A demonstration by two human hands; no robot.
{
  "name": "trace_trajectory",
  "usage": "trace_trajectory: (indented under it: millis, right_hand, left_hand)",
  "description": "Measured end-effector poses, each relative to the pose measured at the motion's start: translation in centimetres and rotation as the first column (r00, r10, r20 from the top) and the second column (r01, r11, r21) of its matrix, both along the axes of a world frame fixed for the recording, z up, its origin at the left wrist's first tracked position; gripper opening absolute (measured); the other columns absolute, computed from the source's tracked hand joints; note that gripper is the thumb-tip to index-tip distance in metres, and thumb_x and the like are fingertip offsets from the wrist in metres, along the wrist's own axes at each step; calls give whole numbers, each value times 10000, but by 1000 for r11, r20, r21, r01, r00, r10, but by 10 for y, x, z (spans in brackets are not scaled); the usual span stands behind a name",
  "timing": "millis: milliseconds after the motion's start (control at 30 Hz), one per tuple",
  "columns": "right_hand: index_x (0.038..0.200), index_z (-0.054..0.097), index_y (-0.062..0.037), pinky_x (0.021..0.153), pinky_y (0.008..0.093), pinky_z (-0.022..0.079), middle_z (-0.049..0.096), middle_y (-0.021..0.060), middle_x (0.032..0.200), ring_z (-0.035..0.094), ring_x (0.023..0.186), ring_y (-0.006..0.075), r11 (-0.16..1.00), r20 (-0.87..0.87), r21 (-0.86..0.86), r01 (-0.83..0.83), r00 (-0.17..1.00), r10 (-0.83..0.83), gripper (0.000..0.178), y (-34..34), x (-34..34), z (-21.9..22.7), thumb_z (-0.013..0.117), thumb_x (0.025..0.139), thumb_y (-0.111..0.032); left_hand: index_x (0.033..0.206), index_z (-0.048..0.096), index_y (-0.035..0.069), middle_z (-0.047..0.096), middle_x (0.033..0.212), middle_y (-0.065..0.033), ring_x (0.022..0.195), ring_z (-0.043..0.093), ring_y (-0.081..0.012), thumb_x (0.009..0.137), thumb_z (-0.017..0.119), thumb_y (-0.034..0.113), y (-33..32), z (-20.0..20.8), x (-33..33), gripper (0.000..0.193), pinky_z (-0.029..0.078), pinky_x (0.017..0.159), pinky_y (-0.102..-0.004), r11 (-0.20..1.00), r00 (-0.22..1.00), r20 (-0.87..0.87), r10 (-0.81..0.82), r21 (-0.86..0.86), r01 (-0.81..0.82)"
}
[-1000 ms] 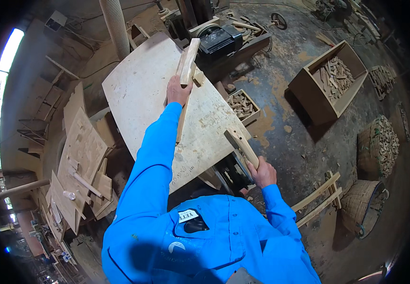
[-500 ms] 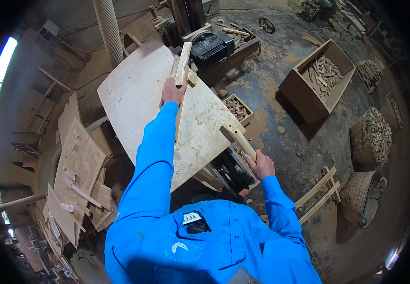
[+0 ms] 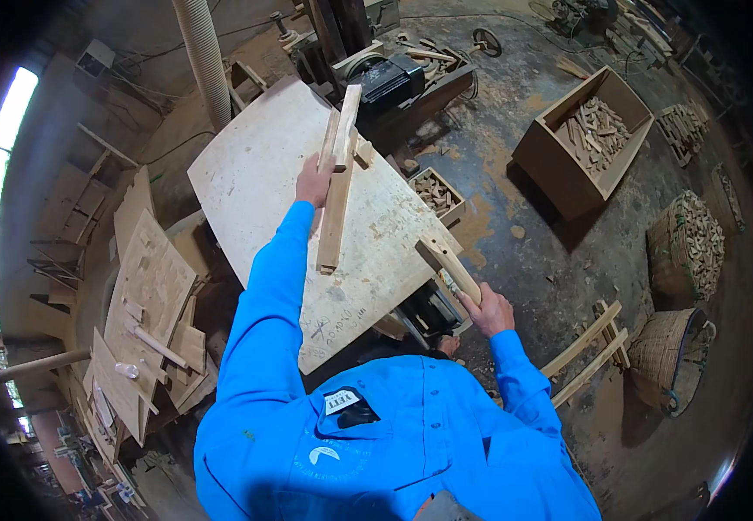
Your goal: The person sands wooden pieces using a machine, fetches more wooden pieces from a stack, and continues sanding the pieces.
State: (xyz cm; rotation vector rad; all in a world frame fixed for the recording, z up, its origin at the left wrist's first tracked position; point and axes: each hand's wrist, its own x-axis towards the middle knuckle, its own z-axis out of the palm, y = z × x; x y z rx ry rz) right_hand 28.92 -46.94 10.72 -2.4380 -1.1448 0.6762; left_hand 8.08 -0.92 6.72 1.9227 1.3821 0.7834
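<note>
My left hand is at the left side of a long wooden board lying on the pale tabletop. Its fingers grip the board's edge, partly hidden. A lighter, shaped wooden piece rests on the board's far half, its near end close to my fingertips. A small wood block sits at its right. My right hand, off the table's right corner, is closed round the lower end of a wooden bar. That bar tilts up and left, and small holes show near its far end.
A dark motor and machine column stand beyond the table, with a ribbed hose at left. To the right are a large box of wood pieces, a smaller box, wicker baskets and wooden frame pieces. Sheets lie at left.
My left hand has slid toward me along the board, off the lighter piece's near end. My right hand and its bar have shifted slightly right and nearer. The whole view has turned a little.
</note>
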Motion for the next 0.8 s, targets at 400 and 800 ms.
trace_trajectory:
  millis: [400, 800]
  right_hand:
    - [977, 646, -59, 709, 563, 538, 729, 245, 846, 716, 838, 480, 999, -15, -45, 21, 1000, -21, 511, -1, 3, 16, 687, 969, -568]
    - [984, 642, -52, 734, 582, 544, 732, 261, 875, 714, 858, 492, 998, -41, -66, 1, 999, -4, 541, 0, 4, 23, 664, 969, -593]
  left_hand:
    - [1378, 655, 48, 698, 1329, -240, 1236, 660, -425, 967, 626, 141, -9, -6, 15, 423, 514, 1077, -486, 999, 998, 68, 1, 35, -3]
    - [1319, 688, 22, 693, 1263, -257, 1175, 668, -434, 997, 622, 311, -20, -1, -6, 437, 527, 1018, -506, 970, 999, -37, 8, 244, 1]
